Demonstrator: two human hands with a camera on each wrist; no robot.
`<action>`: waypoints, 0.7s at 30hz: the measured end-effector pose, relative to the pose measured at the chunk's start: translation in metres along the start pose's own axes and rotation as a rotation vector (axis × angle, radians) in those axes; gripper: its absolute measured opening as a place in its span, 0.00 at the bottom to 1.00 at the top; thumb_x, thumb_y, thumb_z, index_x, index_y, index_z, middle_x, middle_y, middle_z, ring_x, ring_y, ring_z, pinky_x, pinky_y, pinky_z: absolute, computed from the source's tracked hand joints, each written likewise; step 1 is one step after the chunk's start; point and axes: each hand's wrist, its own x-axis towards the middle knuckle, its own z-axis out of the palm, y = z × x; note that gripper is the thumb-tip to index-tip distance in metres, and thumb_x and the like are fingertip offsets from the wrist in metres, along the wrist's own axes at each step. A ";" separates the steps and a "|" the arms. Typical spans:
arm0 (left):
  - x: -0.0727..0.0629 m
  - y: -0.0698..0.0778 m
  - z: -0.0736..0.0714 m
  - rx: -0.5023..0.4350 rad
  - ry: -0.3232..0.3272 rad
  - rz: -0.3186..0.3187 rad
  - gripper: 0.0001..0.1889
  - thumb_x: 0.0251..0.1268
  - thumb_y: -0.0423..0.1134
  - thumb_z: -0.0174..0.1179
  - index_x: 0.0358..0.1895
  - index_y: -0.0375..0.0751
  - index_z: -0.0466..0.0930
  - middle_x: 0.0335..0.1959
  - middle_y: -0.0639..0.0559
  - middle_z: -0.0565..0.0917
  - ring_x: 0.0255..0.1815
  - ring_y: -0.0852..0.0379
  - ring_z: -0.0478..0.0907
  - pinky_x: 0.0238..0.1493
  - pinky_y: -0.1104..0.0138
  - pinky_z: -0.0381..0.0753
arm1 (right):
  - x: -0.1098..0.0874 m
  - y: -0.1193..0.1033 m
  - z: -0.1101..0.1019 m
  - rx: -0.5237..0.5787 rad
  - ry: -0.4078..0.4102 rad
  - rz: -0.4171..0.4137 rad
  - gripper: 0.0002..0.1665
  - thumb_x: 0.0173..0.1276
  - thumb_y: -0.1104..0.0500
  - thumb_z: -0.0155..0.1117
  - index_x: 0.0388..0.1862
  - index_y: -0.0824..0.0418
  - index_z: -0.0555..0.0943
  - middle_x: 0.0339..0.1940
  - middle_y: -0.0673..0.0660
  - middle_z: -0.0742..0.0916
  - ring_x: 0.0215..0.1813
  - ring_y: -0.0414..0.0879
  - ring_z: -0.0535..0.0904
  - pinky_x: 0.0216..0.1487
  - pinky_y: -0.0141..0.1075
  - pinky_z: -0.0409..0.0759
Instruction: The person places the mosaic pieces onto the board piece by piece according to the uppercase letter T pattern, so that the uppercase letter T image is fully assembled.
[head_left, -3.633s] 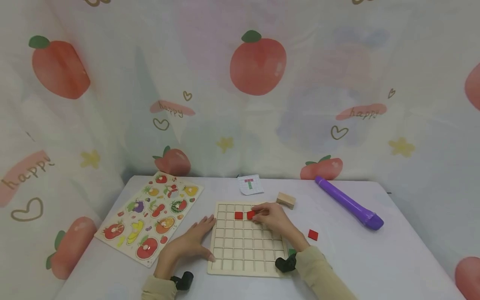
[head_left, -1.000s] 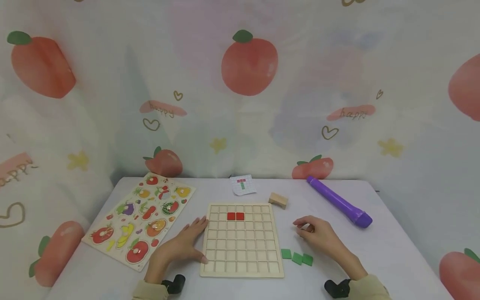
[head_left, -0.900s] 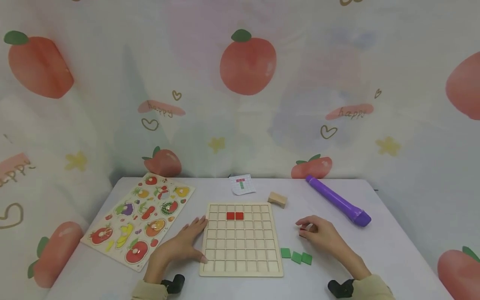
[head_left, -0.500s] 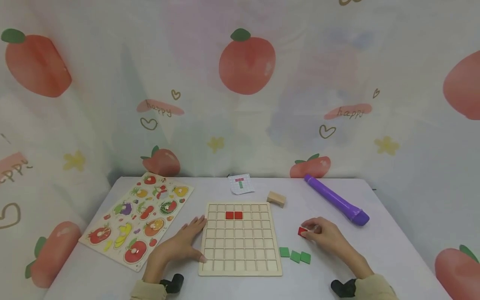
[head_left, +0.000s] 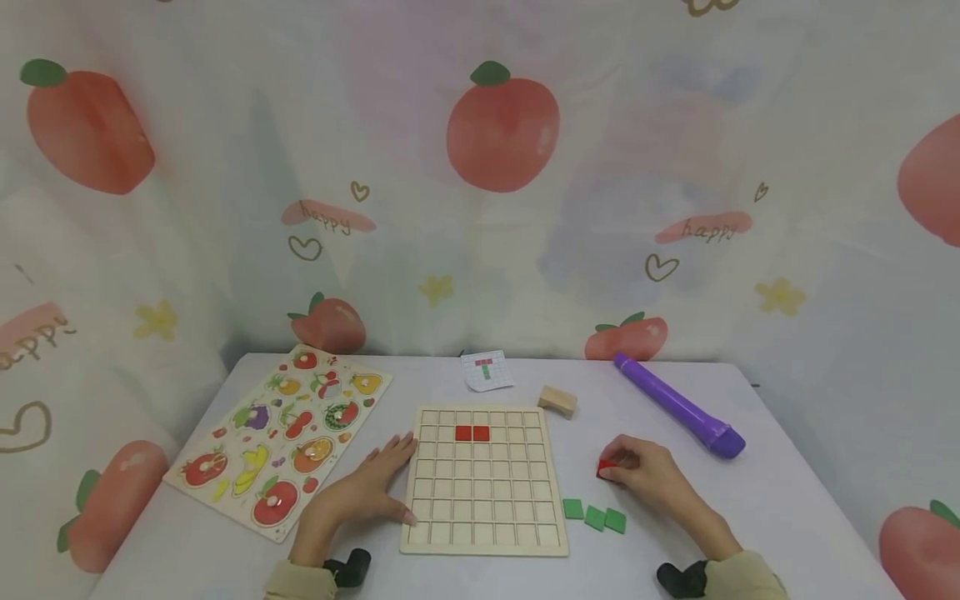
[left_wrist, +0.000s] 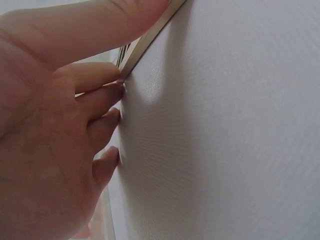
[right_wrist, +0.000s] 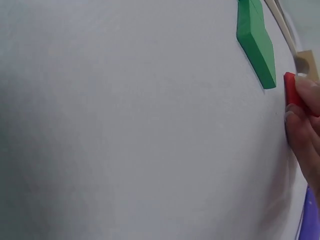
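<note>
A pale wooden grid board (head_left: 483, 500) lies mid-table, with two red square tiles (head_left: 472, 433) side by side in its second row from the back. My left hand (head_left: 367, 483) rests at the board's left edge, fingers spread and straight, thumb at the near left corner; the left wrist view shows the fingertips on the table along the edge. To the right of the board, my right hand (head_left: 645, 473) pinches a red square tile (head_left: 603, 468) between thumb and fingers, low over the table. Several green square tiles (head_left: 595, 517) lie between that hand and the board.
A fruit puzzle board (head_left: 277, 442) lies at the left. Behind the grid board are a paper card (head_left: 486, 371) with a T of coloured squares and a small wooden block (head_left: 557, 402). A purple toy microphone (head_left: 678, 406) lies at the back right.
My right hand has left the grid board, where two red tiles now sit together, and has taken hold of the loose red tile at the right. The left hand stays at the board's edge.
</note>
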 end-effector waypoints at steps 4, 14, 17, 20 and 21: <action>0.000 0.000 0.000 -0.005 -0.002 -0.002 0.57 0.46 0.41 0.81 0.80 0.34 0.57 0.84 0.40 0.54 0.86 0.39 0.44 0.86 0.43 0.40 | 0.002 -0.001 0.005 0.105 -0.022 -0.014 0.13 0.64 0.68 0.72 0.48 0.64 0.88 0.33 0.54 0.89 0.29 0.38 0.83 0.30 0.29 0.86; 0.000 0.000 -0.001 0.009 0.004 -0.029 0.57 0.46 0.41 0.81 0.81 0.35 0.57 0.84 0.42 0.54 0.86 0.40 0.44 0.86 0.44 0.41 | 0.016 -0.019 0.018 0.198 -0.004 0.027 0.11 0.68 0.67 0.69 0.48 0.66 0.89 0.27 0.55 0.89 0.25 0.44 0.84 0.26 0.32 0.85; 0.001 0.000 -0.002 0.004 -0.002 -0.029 0.57 0.47 0.42 0.81 0.81 0.36 0.57 0.85 0.42 0.54 0.86 0.41 0.43 0.86 0.44 0.41 | 0.020 -0.026 0.023 0.235 0.011 0.025 0.10 0.67 0.66 0.71 0.47 0.67 0.89 0.25 0.56 0.89 0.24 0.44 0.83 0.25 0.32 0.85; 0.002 -0.001 -0.001 0.002 -0.008 -0.034 0.57 0.47 0.42 0.81 0.81 0.37 0.57 0.85 0.43 0.54 0.86 0.41 0.43 0.86 0.44 0.41 | 0.023 -0.033 0.029 0.300 -0.008 0.007 0.11 0.67 0.67 0.71 0.47 0.70 0.88 0.27 0.59 0.90 0.25 0.45 0.85 0.27 0.33 0.87; 0.003 -0.001 -0.001 0.005 -0.009 -0.039 0.57 0.47 0.42 0.81 0.81 0.37 0.57 0.85 0.44 0.54 0.86 0.42 0.43 0.86 0.44 0.41 | 0.024 -0.035 0.031 0.316 -0.013 0.010 0.12 0.67 0.66 0.71 0.47 0.70 0.88 0.28 0.59 0.90 0.25 0.45 0.85 0.28 0.33 0.88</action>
